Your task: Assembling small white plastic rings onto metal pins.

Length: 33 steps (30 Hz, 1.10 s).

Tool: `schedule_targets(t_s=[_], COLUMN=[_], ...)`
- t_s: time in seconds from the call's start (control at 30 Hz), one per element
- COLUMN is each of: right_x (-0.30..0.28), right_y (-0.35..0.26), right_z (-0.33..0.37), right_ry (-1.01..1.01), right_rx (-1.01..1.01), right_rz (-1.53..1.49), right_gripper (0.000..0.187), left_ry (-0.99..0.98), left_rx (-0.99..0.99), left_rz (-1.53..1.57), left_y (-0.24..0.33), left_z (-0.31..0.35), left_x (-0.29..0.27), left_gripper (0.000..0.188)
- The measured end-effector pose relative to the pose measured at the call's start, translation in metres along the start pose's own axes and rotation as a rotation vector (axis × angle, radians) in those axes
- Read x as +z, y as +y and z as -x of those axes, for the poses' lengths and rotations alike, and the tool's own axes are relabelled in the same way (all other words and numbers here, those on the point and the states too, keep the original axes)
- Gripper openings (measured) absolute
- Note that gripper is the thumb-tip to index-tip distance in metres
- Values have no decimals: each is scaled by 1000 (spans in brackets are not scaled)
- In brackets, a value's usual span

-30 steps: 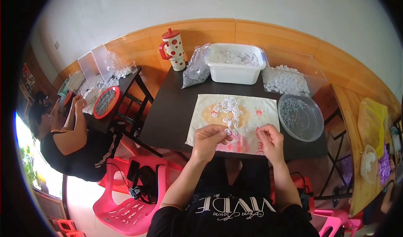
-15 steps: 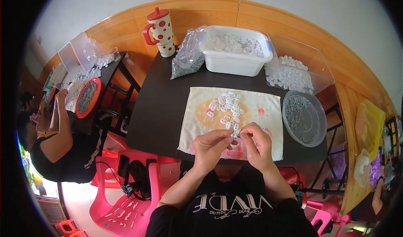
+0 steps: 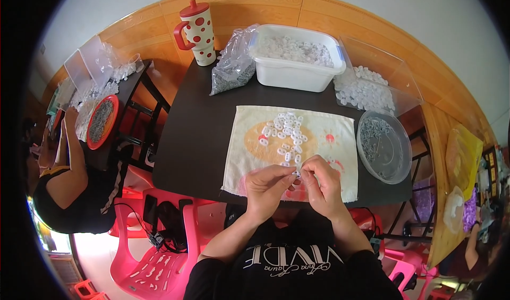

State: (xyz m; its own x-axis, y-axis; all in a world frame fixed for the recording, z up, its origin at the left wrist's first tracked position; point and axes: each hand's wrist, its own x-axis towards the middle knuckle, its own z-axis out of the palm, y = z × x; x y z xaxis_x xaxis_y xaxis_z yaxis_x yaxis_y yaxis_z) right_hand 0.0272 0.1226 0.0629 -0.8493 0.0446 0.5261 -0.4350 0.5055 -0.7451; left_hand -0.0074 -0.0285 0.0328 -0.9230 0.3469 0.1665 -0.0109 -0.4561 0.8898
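Observation:
My left hand and my right hand meet fingertip to fingertip over the near edge of a cream cloth with an orange print. Between the fingertips they pinch a small white plastic piece. A loose pile of several small white plastic pieces lies on the cloth just beyond my hands. The cloth rests on a dark table.
A white tub of white pieces, a clear bag of small grey parts and a red-dotted mug stand at the back. A round clear lid with small metal parts sits right. Another person works at a left table. Pink chairs stand below.
My hands have come together from slightly apart and now join over the cloth's near edge. The view has tilted and moved closer to the table.

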Motion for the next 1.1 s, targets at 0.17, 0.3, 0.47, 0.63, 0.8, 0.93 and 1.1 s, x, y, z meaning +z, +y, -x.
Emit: schedule_targets(t_s=[0.17,0.3,0.47,0.63,0.8,0.93,1.1], right_x=[-2,-1,5,-2,-3,0,7], right_y=[-3,-3,-2,2,5,9,12], right_z=[-4,-4,0,1,-5,-5,-6], right_ry=[-54,-59,-6,21,29,13,38], right_rx=[-47,-26,34,136,9,-81,-116], right_rz=[12,-4,-25,-218,-106,-61,-12], right_gripper=[6,6,5,11,18,20,15], left_ry=[17,22,59,76,56,26,62], left_rx=[81,143,194,46,10,11,72], left_rz=[-82,-121,-183,-27,13,7,27], left_y=[3,0,-6,-5,-10,-13,-18], left_z=[4,5,5,2,0,2,3], left_x=[2,4,5,3,1,0,2], left_gripper=[18,16,15,15,17,18,18])
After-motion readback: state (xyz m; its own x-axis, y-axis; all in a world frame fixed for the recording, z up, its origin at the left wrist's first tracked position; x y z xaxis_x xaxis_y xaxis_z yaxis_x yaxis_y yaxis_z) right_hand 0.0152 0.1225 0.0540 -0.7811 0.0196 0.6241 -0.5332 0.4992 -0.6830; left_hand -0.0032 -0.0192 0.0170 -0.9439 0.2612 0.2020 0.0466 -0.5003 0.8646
